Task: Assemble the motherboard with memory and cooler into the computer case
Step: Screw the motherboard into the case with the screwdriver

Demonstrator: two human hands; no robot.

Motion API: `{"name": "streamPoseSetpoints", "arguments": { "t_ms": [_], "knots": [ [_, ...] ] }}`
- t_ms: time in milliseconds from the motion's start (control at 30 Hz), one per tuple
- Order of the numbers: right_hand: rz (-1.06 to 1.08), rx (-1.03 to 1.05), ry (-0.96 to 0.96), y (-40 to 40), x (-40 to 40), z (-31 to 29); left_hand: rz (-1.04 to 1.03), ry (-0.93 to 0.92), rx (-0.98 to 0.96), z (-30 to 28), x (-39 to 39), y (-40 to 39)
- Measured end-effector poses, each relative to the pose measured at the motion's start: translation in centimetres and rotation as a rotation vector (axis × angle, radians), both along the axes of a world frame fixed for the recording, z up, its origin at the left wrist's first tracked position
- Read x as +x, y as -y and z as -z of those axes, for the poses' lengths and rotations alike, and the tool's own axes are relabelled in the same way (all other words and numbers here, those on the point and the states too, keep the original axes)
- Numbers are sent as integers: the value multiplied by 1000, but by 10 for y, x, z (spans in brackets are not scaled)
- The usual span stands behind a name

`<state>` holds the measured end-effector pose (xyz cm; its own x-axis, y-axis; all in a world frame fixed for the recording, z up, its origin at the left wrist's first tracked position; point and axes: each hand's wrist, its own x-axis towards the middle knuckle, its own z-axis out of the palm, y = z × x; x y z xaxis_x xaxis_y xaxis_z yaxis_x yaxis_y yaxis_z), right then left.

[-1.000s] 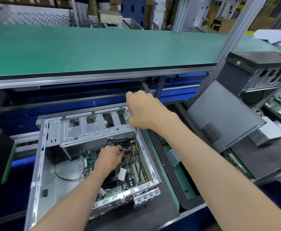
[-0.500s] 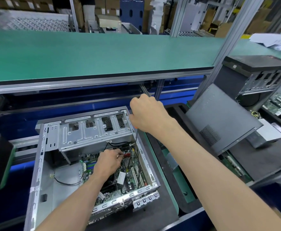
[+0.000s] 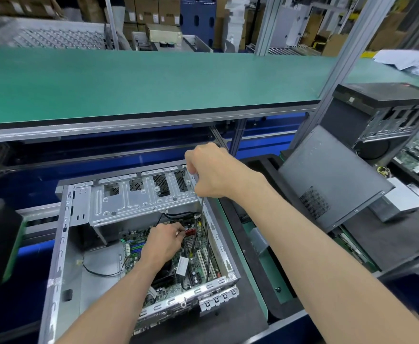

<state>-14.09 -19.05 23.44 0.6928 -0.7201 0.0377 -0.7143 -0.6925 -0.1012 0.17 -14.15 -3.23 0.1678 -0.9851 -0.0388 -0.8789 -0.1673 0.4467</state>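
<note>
Inside the open computer case (image 3: 61,234), lying on its side at lower centre of the head view: the motherboard (image 3: 196,266), flat on the case floor, long axis running near to far. Left hand (image 3: 165,240) low in the case, directly over the board's far end, fingers curled and pinching at a small red part (image 3: 189,232) there; exactly what is pinched too small to tell. Right hand (image 3: 210,170) higher and farther, above the case's far-right corner, fist closed round the handle of a thin-shafted tool, seemingly a screwdriver (image 3: 201,207), shaft pointing steeply down into the case toward the board's far-right edge. Hands well apart in height, left nearer the board, right nearer the case rim. Tip of the shaft lost among black cables (image 3: 178,216); contact with the board not clear. Judged from this: a fastening step at the board's far-right area, tip needing to drop almost straight down beside the left fingertips.

Also within the case: a dark cooler fan (image 3: 165,275) near the left wrist, white expansion slots (image 3: 204,260) on the right, blue memory slots (image 3: 135,245) on the left, a metal drive cage (image 3: 141,197) across the far end. Right of the case, a grey side panel (image 3: 327,175) leaning, and a second black case (image 3: 387,108) beyond it. Green shelf (image 3: 153,80) overhead at far.
</note>
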Motion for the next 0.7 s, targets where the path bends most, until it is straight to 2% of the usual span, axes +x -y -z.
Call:
{"name": "streamPoseSetpoints", "arguments": {
  "t_ms": [100, 267, 400, 567, 633, 700],
  "knots": [
    [13, 65, 3, 3, -2, -1, 1, -4, 0, 0, 0, 0],
    [95, -136, 39, -2, 0, 7, 5, -6, 2, -1, 0, 0],
    [-35, 37, 67, -3, 5, 3, 2, -17, 16, -1, 0, 0],
    [103, -84, 102, 0, -1, 10, 3, 7, -14, 2, 1, 0],
    [75, -119, 78, -1, -1, 9, -4, 5, -25, 3, 1, 0],
    [0, -31, 79, 0, 0, 4, 0, 9, -33, 4, 1, 0]
  ]
}}
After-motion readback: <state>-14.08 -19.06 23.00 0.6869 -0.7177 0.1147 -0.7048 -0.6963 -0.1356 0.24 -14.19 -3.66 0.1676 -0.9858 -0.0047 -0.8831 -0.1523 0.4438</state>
